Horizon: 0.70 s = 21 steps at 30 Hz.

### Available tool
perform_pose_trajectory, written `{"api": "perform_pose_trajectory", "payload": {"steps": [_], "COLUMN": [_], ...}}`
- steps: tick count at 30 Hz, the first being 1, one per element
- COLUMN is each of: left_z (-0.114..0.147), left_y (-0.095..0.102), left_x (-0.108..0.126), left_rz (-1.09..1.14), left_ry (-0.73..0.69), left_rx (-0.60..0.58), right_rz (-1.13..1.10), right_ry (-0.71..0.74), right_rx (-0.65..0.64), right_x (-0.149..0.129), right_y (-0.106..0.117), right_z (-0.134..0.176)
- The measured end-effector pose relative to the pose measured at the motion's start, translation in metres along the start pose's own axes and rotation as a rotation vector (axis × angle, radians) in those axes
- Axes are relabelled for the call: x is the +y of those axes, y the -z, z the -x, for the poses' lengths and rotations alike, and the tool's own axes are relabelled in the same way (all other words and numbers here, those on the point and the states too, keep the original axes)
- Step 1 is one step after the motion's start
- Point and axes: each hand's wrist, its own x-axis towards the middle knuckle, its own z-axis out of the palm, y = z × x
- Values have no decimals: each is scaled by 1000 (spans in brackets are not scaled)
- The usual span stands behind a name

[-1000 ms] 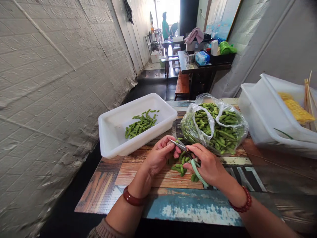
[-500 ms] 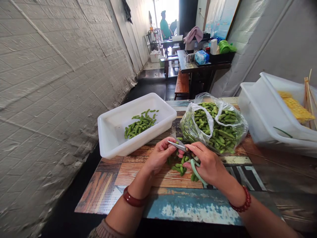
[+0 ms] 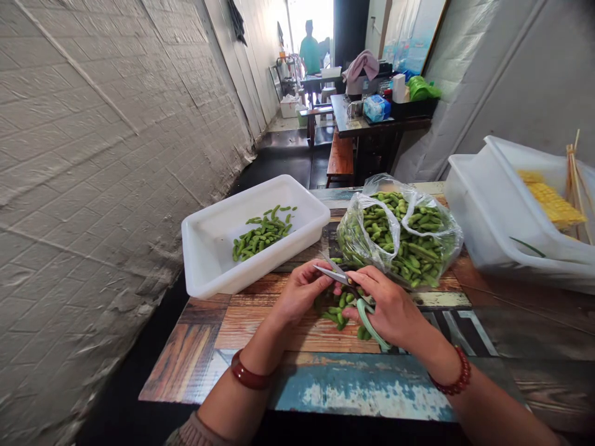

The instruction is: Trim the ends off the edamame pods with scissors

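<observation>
My right hand (image 3: 395, 310) is closed around a pair of scissors (image 3: 369, 323) with pale green handles, blades apart and pointing left. The blades lie against the fingertips of my left hand (image 3: 297, 292), which pinch an edamame pod mostly hidden by fingers and blades. Loose edamame pods (image 3: 338, 314) lie on the table below both hands. Just beyond stands a clear plastic bag (image 3: 346, 232) full of edamame. To the left, a white plastic tub (image 3: 202, 248) has a small heap of pods on its bottom.
The patchwork-patterned table (image 3: 251, 325) ends at a near edge by my forearms. White bins (image 3: 474, 210) with yellow food and wooden sticks stand at the right. A brick-patterned wall runs along the left. Farther off are a bench, a cluttered table (image 3: 346, 127) and a person (image 3: 309, 52).
Both hands keep nearly the same pose at the scissors. In the background, the person has turned. The view has shifted very slightly.
</observation>
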Motion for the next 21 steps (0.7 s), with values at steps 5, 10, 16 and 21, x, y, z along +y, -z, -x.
{"api": "perform_pose_trajectory", "payload": {"steps": [5,10,16,21], "left_z": [0,0,0,-1], "left_y": [-1,0,1,4], "left_x": [1,2,2,2], "left_rz": [-5,-50,-70,-80], "left_ry": [2,-1,-7,-1], "left_rx": [8,-18,-3,23], "right_rz": [-7,-14,-6,-5], "right_ry": [0,24,50,37], "right_rx": [7,1,24,36], "right_x": [0,1,5,10], "right_y": [-1,-1,-2,-8], "right_z": [0,0,1,2]}}
